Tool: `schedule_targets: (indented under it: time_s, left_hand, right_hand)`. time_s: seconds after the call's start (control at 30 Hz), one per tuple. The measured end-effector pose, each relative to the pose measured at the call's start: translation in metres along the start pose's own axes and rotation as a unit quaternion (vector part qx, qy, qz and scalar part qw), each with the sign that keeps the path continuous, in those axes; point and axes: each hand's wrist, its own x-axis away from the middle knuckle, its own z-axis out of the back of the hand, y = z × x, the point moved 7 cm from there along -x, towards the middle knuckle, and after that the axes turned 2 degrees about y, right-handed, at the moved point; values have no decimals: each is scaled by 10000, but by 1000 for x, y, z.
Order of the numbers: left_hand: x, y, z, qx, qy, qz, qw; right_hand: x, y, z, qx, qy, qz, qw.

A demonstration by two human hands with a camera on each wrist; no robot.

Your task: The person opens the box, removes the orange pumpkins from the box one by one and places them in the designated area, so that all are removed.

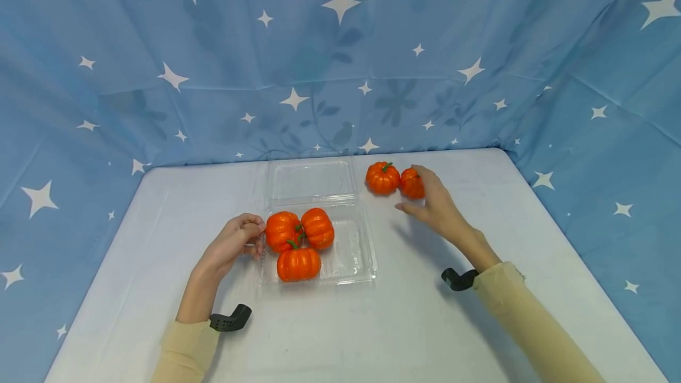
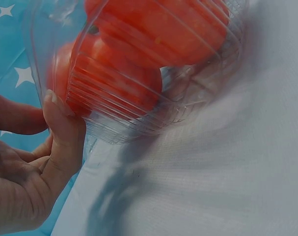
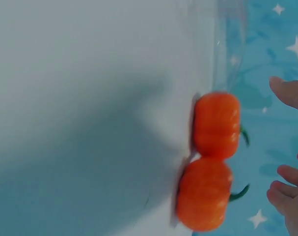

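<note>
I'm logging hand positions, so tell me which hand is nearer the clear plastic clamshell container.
Left. The left hand pinches the clamshell container at its left edge; the right hand is off to its right, near two loose orange mini pumpkins.

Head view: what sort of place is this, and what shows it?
Probably a staged tabletop recording setup: blue starry curtain behind, white table, and dark wrist devices.
</note>
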Motion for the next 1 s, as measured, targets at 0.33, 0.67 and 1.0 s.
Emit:
schedule_targets:
  time_s: [0.33,0.67,1.0]
  left_hand:
    - [-2,-1,1,44,22,47,10000]
    - [-1,0,-1,46,38,52,10000]
    - [0,1,0,38,52,39,10000]
  right_hand:
    - [5,-43,-16,-255,-568,285,9977]
    - [9,-85,-37,-338,-1011,690,9919]
    - [10,-108,-51,-248,-1341,978,9858]
